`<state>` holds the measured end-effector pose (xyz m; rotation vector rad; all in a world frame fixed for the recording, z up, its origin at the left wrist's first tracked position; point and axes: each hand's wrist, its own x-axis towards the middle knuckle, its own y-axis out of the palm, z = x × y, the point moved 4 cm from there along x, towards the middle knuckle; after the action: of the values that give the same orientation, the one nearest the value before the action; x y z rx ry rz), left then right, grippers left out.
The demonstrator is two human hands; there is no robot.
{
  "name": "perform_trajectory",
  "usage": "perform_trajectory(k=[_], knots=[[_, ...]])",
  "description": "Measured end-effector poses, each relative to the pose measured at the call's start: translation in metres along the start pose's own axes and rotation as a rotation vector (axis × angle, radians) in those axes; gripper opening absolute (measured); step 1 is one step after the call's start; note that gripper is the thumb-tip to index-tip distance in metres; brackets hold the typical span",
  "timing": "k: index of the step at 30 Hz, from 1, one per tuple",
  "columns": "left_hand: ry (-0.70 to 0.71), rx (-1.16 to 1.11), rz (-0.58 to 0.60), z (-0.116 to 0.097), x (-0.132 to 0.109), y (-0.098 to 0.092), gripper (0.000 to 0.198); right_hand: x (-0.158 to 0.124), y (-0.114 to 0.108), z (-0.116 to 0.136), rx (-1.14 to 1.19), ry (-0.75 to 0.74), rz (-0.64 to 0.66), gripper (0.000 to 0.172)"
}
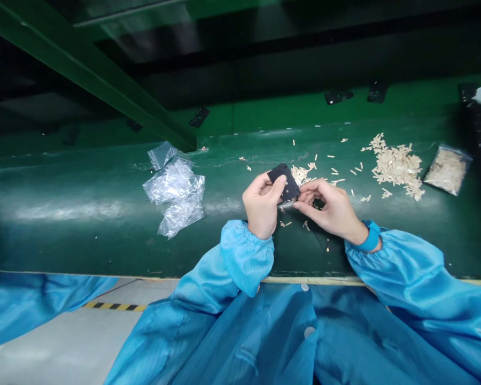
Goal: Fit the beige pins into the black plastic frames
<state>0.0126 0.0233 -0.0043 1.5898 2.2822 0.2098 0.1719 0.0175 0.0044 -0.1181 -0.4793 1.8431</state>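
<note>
A flat black plastic part (289, 187) with small holes is gripped by my left hand (262, 200), the thumb lying across its face. My right hand (324, 206) is at the part's lower right corner, its thumb and fingers drawn together in a pinch. Whatever lies between those fingertips is too small to make out. Just behind the part, a small heap of pale, short strips (300, 175) rests on the green bench (232, 246). A few more strips lie loose under and around my hands.
Clear plastic bags (176, 187) lie to the left. At the right are a larger pile of pale strips (398, 167) and a zip bag (448, 169) full of them. Several black parts (199, 117) sit along the back ledge. A green beam (104, 80) slants overhead. A blue sleeve (36, 299) shows at left.
</note>
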Motion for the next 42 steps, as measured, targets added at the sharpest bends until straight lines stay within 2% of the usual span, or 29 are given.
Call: perform_trajectory(k=[6, 15, 20, 23, 26, 28, 30, 33, 35, 36, 39, 42], knots=[[0.016, 0.035, -0.023, -0.002, -0.001, -0.001, 0.028, 0.001, -0.002, 0.0, 0.046, 0.044, -0.022, 0.017], [0.047, 0.041, -0.03, -0.003, 0.0, -0.002, 0.027, 0.003, -0.002, -0.001, 0.142, 0.107, -0.029, 0.016], [0.045, 0.049, -0.015, 0.003, -0.004, -0.003, 0.027, 0.003, 0.007, 0.002, 0.251, 0.159, 0.006, 0.021], [0.05, 0.103, 0.034, 0.005, -0.009, -0.003, 0.029, 0.004, 0.01, 0.003, 0.345, 0.246, 0.007, 0.026], [0.094, 0.179, 0.191, -0.003, 0.003, 0.007, 0.032, 0.008, -0.002, 0.0, 0.444, 0.346, -0.08, 0.032], [0.139, 0.217, 0.352, -0.01, 0.028, 0.027, 0.034, 0.012, -0.018, -0.002, 0.524, 0.362, -0.201, 0.034], [0.235, 0.311, 0.474, -0.014, 0.063, 0.058, 0.034, 0.015, -0.035, -0.004, 0.604, 0.344, -0.337, 0.034], [0.405, 0.718, 0.649, -0.001, 0.121, 0.123, 0.027, 0.018, -0.05, -0.008, 0.685, 0.323, -0.453, 0.033], [0.552, 1.148, 0.698, 0.017, 0.151, 0.167, 0.037, 0.019, -0.052, -0.011, 0.706, 0.333, -0.474, 0.034], [0.63, 1.338, 0.685, 0.025, 0.162, 0.186, 0.043, 0.02, -0.052, -0.012, 0.711, 0.338, -0.479, 0.034], [0.728, 1.532, 0.709, 0.041, 0.179, 0.228, 0.045, 0.022, -0.052, -0.016, 0.717, 0.338, -0.488, 0.035], [0.764, 1.643, 0.773, 0.043, 0.181, 0.246, 0.032, 0.023, -0.053, -0.016, 0.723, 0.33, -0.48, 0.034]])
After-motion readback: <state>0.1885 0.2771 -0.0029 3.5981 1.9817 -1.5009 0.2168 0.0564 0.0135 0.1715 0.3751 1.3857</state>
